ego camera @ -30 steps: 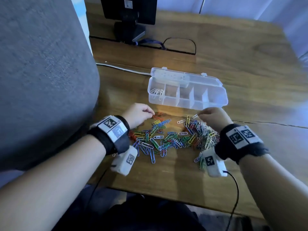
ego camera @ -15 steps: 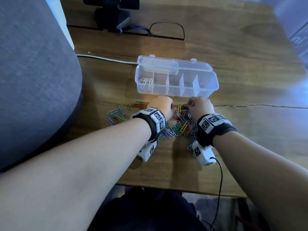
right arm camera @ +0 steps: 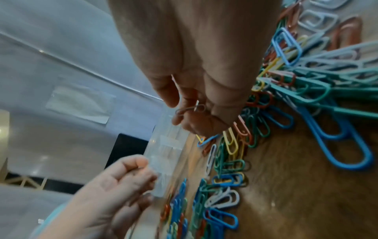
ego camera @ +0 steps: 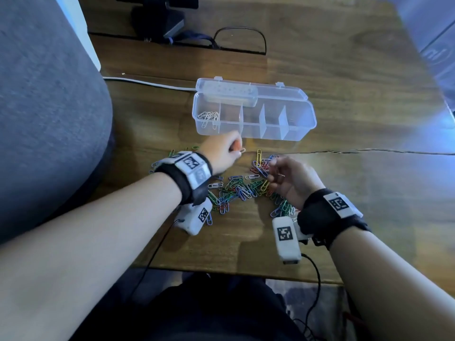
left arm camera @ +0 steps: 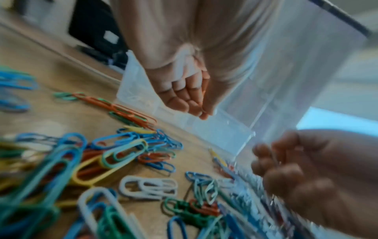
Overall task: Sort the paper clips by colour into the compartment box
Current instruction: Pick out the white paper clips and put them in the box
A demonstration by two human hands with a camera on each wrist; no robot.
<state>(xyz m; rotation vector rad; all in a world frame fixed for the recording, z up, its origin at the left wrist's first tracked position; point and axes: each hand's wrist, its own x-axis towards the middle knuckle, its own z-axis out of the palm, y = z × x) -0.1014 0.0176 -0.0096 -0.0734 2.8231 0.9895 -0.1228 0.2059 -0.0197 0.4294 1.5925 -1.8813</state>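
Observation:
The clear compartment box (ego camera: 290, 130) lies open on the wooden table, with several white clips (ego camera: 209, 117) in its leftmost compartment; the other compartments look bare. A pile of mixed coloured paper clips (ego camera: 240, 189) spreads in front of it, also filling the left wrist view (left arm camera: 114, 155). My left hand (ego camera: 237, 150) hovers just before the box's left front wall and pinches a small pale clip (ego camera: 242, 150). My right hand (ego camera: 273, 172) is raised over the pile's right side, its thumb and fingers curled round a pale clip (right arm camera: 190, 110).
A grey upholstered seat back (ego camera: 49, 99) fills the left side. Behind the box lie a white cable (ego camera: 147, 82), a looped black cable (ego camera: 240, 36) and a black monitor stand (ego camera: 157, 18). A crack (ego camera: 369, 151) crosses the table at the right. The table's front edge (ego camera: 221, 269) is near.
Both hands have lifted out of the pile. The left hand has gone left towards the box front with a clip. The right hand has drawn back and turned palm-up with a clip.

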